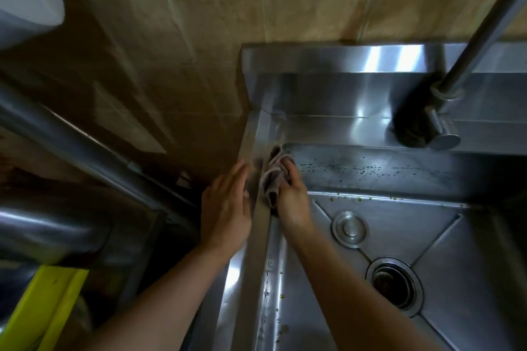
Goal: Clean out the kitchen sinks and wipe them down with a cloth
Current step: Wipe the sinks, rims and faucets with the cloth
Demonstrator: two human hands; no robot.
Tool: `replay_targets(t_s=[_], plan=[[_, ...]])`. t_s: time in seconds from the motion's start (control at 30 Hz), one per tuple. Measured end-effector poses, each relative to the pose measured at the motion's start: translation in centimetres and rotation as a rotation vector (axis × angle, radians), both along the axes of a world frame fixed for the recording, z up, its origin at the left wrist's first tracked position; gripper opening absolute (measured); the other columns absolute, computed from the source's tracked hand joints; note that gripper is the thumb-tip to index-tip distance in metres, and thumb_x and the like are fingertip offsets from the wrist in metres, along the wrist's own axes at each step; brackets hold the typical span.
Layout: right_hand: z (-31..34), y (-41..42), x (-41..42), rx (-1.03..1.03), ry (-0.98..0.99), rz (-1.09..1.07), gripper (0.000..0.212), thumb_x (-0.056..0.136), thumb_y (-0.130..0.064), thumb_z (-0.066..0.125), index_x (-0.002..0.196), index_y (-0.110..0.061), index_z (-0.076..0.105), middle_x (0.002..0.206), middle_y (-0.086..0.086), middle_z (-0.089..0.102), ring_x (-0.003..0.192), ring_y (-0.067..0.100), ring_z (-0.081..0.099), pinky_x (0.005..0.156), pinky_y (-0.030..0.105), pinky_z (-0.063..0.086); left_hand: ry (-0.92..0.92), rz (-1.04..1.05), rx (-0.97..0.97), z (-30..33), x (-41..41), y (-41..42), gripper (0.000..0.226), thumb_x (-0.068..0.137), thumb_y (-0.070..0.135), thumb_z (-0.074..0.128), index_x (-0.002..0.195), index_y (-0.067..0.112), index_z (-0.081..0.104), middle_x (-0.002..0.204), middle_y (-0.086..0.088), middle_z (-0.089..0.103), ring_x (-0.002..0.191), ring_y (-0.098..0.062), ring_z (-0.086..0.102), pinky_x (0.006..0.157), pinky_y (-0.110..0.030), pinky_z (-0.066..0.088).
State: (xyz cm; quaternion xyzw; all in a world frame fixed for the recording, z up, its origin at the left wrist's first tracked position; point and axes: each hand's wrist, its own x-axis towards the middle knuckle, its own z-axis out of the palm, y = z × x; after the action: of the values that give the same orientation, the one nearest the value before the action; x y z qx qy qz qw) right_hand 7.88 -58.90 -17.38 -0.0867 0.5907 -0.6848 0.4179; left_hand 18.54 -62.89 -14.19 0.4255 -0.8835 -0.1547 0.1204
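Possibly the bunched grey striped cloth can slip down into the stainless steel sink, because it is held only against the narrow left rim, at the back corner. It is gripped by the curled fingers of the right hand. The left hand is laid flat, fingers straight, just beside it. The cloth looks damp, crumpled and soft.
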Motion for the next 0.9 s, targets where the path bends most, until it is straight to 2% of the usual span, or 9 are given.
replay_targets(t_s=[0.13, 0.27, 0.3, 0.4, 0.5, 0.57, 0.7, 0.83, 0.9], plan=[[-3.2, -2.0, -0.3, 0.029, 0.182, -0.021, 0.042, 0.1, -0.011, 0.042, 0.142, -0.016, 0.042, 0.143, 0.005, 0.047, 0.128, 0.017, 0.046, 0.111, 0.031, 0.035, -0.064, 0.031, -0.044, -0.6, -0.1, 0.3, 0.051, 0.092, 0.013, 0.044, 0.143, 0.02, 0.04, 0.152, 0.006, 0.032, 0.136, -0.017, 0.035, 0.106, -0.045, 0.032], [-8.2, -1.0, 0.5, 0.024, 0.016, -0.095, 0.031, 0.092, 0.013, 0.043, 0.112, -0.007, 0.056, 0.108, 0.007, 0.058, 0.091, 0.008, 0.056, 0.082, 0.025, 0.05, -0.045, 0.031, -0.049, -0.5, -0.1, 0.5, 0.054, 0.089, 0.008, 0.049, 0.142, 0.02, 0.042, 0.152, 0.008, 0.032, 0.136, -0.014, 0.036, 0.105, -0.044, 0.034], [-9.6, -0.6, 0.7, 0.089, -0.009, -0.049, 0.037, 0.091, 0.017, 0.038, 0.119, -0.002, 0.053, 0.112, 0.011, 0.057, 0.093, 0.011, 0.053, 0.082, 0.03, 0.048, -0.033, 0.031, -0.054, -0.6, -0.1, 0.5, 0.054, 0.088, 0.007, 0.05, 0.141, 0.019, 0.043, 0.151, 0.007, 0.033, 0.135, -0.015, 0.038, 0.104, -0.044, 0.035], [-12.6, 0.5, 0.4, 0.21, -0.005, 0.032, 0.05, 0.088, 0.024, 0.028, 0.134, 0.009, 0.04, 0.132, 0.03, 0.048, 0.099, 0.018, 0.048, 0.076, 0.013, 0.045, -0.005, 0.033, -0.06, -0.7, -0.1, 0.4, 0.053, 0.088, 0.005, 0.051, 0.14, 0.017, 0.045, 0.15, 0.006, 0.036, 0.132, -0.017, 0.042, 0.101, -0.043, 0.039], [-11.8, 0.6, 0.3, 0.269, 0.014, 0.118, 0.047, 0.093, 0.014, 0.032, 0.138, 0.002, 0.038, 0.134, 0.021, 0.049, 0.106, 0.027, 0.055, 0.079, 0.018, 0.045, -0.014, 0.037, -0.08, -0.8, 0.0, 0.3, 0.052, 0.089, 0.006, 0.051, 0.14, 0.018, 0.045, 0.15, 0.007, 0.036, 0.13, -0.019, 0.044, 0.1, -0.04, 0.039], [-9.5, 1.0, 0.8, 0.197, 0.035, 0.096, 0.044, 0.094, 0.014, 0.033, 0.134, -0.001, 0.044, 0.12, 0.007, 0.055, 0.104, 0.021, 0.058, 0.082, 0.021, 0.048, -0.024, 0.042, -0.078, -0.9, 0.0, 0.4, 0.051, 0.09, 0.007, 0.05, 0.14, 0.018, 0.045, 0.151, 0.007, 0.035, 0.13, -0.019, 0.044, 0.1, -0.039, 0.039], [-4.3, 4.9, 2.8, 0.057, 0.184, 0.193, 0.018, 0.099, -0.009, 0.045, 0.096, -0.006, 0.062, 0.069, -0.01, 0.068, 0.063, -0.004, 0.06, 0.061, 0.018, 0.047, -0.039, 0.046, -0.077, -0.8, -0.1, 0.5, 0.05, 0.092, 0.009, 0.048, 0.141, 0.018, 0.042, 0.152, 0.007, 0.032, 0.131, -0.019, 0.042, 0.101, -0.038, 0.037], [-3.4, 7.4, 5.0, 0.001, 0.538, 0.205, 0.03, 0.096, 0.002, 0.045, 0.126, -0.004, 0.049, 0.104, -0.007, 0.063, 0.093, -0.001, 0.061, 0.082, 0.015, 0.049, -0.057, 0.056, -0.083, -0.9, -0.1, 0.6, 0.05, 0.092, 0.011, 0.046, 0.141, 0.019, 0.042, 0.153, 0.006, 0.031, 0.129, -0.021, 0.043, 0.097, -0.039, 0.04], [-5.2, 6.7, 5.5, -0.044, 0.582, 0.172, 0.023, 0.096, 0.003, 0.043, 0.117, -0.003, 0.052, 0.1, 0.0, 0.061, 0.093, 0.005, 0.06, 0.087, 0.021, 0.047, -0.052, 0.055, -0.082, -1.0, 0.0, 0.6, 0.051, 0.092, 0.011, 0.047, 0.142, 0.019, 0.041, 0.153, 0.008, 0.03, 0.128, -0.02, 0.044, 0.096, -0.039, 0.041]])
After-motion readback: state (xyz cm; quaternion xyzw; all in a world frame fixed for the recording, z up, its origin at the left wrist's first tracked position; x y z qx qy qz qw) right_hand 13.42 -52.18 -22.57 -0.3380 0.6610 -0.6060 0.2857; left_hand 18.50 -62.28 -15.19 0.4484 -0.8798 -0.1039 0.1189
